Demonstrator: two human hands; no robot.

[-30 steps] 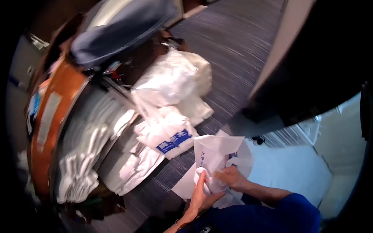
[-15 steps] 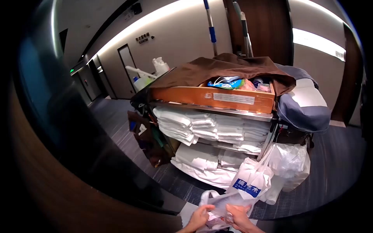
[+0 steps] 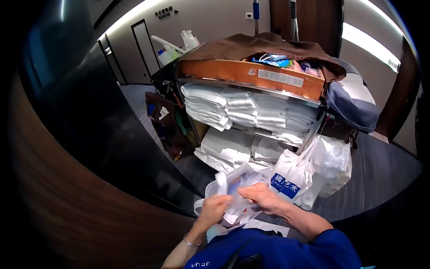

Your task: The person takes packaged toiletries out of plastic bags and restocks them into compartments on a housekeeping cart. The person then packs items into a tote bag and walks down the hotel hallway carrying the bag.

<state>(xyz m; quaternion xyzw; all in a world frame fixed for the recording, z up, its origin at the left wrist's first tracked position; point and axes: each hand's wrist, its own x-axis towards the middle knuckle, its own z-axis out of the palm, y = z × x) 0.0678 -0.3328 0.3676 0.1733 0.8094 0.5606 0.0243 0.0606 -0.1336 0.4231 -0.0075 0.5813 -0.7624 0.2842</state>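
My left hand (image 3: 212, 210), with a bracelet on its wrist, is closed on the left side of a white bag (image 3: 214, 186) low in the view. My right hand (image 3: 261, 196) pinches a crumpled translucent plastic bag (image 3: 236, 206) at the white bag's opening. The two hands are a short way apart, with the thin plastic between them. Beside my right hand stands a white tote with a blue printed label (image 3: 285, 185).
A cart holds folded white towels (image 3: 206, 107) and linens on two shelves, below an orange drawer (image 3: 251, 74) and brown cloth (image 3: 268, 47). Clear plastic bags (image 3: 332, 154) hang at its right. A dark panel (image 3: 98, 134) rises at the left.
The view has swung upright toward the cart, then tipped down. The hands have come higher in view, and the white bag now shows its open top with crumpled plastic between the hands.
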